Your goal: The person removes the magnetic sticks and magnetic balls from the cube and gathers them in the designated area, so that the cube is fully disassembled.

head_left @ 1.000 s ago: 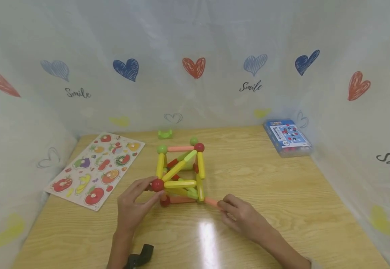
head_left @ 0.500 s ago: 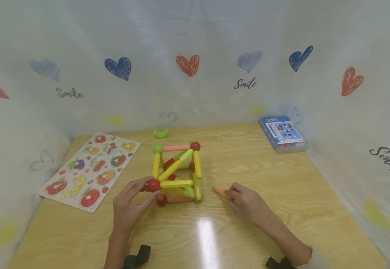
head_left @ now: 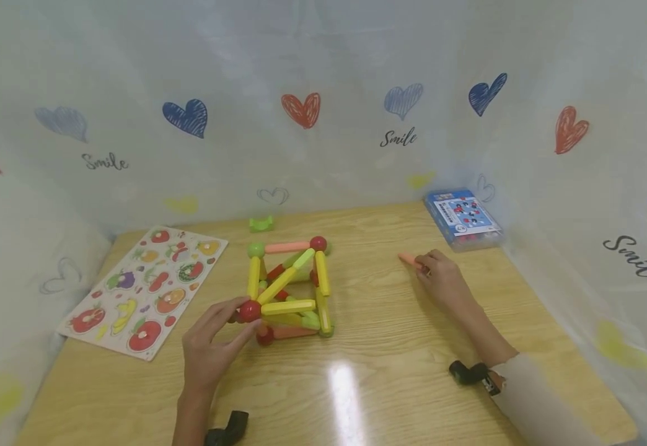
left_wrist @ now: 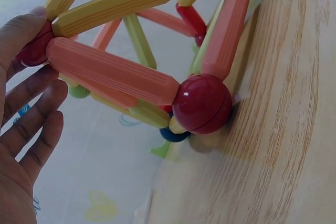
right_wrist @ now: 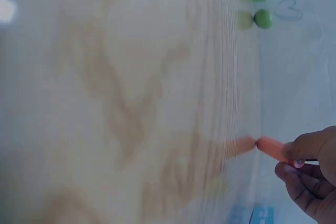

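Note:
A box-like frame of magnetic sticks and balls (head_left: 289, 306) stands on the table, in yellow, green, orange and red. At its near left upper corner my left hand (head_left: 212, 347) pinches a red ball (head_left: 250, 311) between thumb and index finger. The left wrist view shows that ball (left_wrist: 35, 50) joined to an orange stick (left_wrist: 113, 71), which runs down to a lower red ball (left_wrist: 202, 103). Right of the frame and apart from it, my right hand (head_left: 446, 282) pinches a loose orange stick (head_left: 408, 259). In the right wrist view the stick's tip (right_wrist: 262, 144) meets its reflection at the tabletop.
A fruit picture board (head_left: 145, 288) lies at the left. A blue boxed set (head_left: 463, 220) sits at the back right corner. Behind the frame is a small green piece (head_left: 261, 223). Printed plastic sheeting (head_left: 234, 161) encloses the back and sides of the wooden table (head_left: 390, 396).
My right hand has drawn the orange stick away from the frame's near right lower corner, then farther right and back. My left hand keeps pinching the red ball.

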`<state>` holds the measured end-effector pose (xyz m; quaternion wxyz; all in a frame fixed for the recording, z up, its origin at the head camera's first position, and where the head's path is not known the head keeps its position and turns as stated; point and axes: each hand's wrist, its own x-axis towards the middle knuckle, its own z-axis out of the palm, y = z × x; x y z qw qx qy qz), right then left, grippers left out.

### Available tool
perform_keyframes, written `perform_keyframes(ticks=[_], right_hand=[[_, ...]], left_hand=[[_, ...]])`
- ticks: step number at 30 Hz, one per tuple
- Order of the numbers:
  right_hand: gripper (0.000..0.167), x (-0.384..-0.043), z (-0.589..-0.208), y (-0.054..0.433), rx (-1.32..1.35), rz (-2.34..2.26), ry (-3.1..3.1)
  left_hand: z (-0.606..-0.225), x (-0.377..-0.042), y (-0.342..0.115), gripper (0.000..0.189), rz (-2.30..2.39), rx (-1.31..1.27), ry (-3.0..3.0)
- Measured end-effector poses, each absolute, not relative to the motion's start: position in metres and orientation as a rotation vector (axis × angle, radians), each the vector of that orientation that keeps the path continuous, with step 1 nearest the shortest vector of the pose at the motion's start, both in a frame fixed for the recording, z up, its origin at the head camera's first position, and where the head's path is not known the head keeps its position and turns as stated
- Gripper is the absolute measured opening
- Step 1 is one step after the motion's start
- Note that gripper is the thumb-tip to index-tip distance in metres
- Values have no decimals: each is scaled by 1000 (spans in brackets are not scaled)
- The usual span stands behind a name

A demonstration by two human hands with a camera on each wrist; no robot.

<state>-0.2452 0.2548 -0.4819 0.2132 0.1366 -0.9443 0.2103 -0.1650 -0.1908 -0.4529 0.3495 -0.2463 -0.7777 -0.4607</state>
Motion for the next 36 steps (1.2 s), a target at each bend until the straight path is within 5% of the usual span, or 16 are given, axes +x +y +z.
perform_keyframes(ticks=[7, 14, 36], right_hand=[[18, -270, -486, 290, 212, 561, -2669], [17, -281, -486, 306, 198, 456, -2662], [13, -294, -486, 319, 187, 336, -2740]], left_hand=[[-447, -160, -189, 42, -1209, -604, -2037], [-454, -160, -192, 60, -1172, -578, -2065], [-465, -169, -196, 58, -1175, -601, -2056]])
